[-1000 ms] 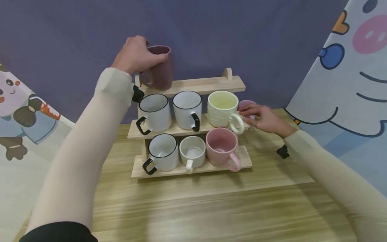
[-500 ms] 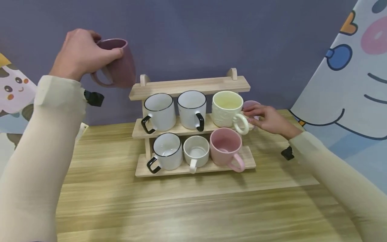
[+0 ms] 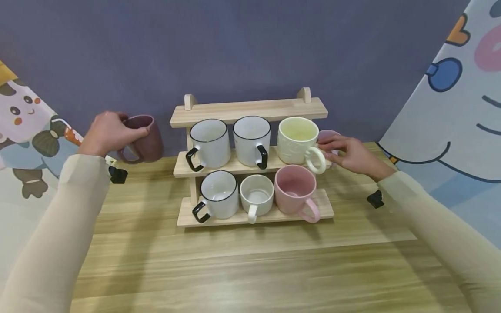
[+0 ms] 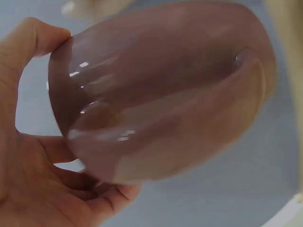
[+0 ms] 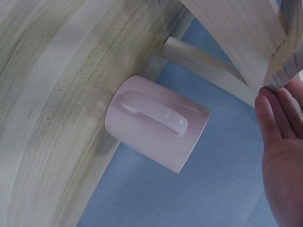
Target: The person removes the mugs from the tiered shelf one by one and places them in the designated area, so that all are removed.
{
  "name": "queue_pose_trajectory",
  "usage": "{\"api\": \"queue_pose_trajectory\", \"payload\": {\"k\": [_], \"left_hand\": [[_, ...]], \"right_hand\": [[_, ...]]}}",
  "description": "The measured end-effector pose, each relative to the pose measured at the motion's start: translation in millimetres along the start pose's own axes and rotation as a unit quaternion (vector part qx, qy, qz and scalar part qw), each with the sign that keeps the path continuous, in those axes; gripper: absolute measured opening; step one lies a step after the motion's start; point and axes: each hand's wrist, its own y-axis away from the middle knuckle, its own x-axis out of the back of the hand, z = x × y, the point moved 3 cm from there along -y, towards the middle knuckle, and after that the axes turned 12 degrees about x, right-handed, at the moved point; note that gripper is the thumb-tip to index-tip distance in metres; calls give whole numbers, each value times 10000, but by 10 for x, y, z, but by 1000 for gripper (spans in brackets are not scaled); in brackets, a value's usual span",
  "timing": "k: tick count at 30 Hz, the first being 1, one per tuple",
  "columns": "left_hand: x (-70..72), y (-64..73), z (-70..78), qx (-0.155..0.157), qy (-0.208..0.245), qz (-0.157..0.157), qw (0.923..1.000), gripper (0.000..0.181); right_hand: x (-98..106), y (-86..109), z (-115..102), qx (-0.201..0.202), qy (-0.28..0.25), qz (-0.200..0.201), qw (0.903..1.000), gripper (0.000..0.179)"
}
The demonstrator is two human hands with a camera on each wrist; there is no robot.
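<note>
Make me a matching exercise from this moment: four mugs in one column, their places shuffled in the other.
Mugs
1. Mauve mug
2. Yellow mug
3. White-handled mug
4. Pale lilac mug

Places
A. Bottom shelf, middle
B. Tabletop, beside the rack
C. In the left hand
D. Middle shelf, right end in the head view

Pairs: 1-C, 2-D, 3-A, 4-B

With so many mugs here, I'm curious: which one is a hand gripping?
The dusky purple mug, in the left hand left of the rack; the right hand touches the rack's edge instead.

No legible txt, nos., or logos anywhere
</note>
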Motion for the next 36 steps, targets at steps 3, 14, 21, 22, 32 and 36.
{"api": "queue_pose_trajectory", "payload": {"k": [3,14,21,22,32,36], "left_hand": [[-277,-36,-107,-256,-90,-57,9996,67],[-792,-115,-257,-523,-123,-368,9979,56],[-904,-138,-266,-523,-128,-384,9978,55],[-914,-141,-265,-535,-131,-396,9977,56],[-957,-126,-220,-646,-23,-571,9963,81],[-869,-68,-122,-708,40,-415,9966,82]], "right_hand": [[-11,1,5,-43,-27,-30,10000,27],[-36,-13,-24,-84,19,-63,9999,28],[-31,-20,-43,-114,23,-115,9999,29],[-30,-23,-45,-112,23,-125,9999,29],[8,-18,-30,-56,44,-43,10000,28],[9,-6,-31,-168,38,-62,9998,28]]}}
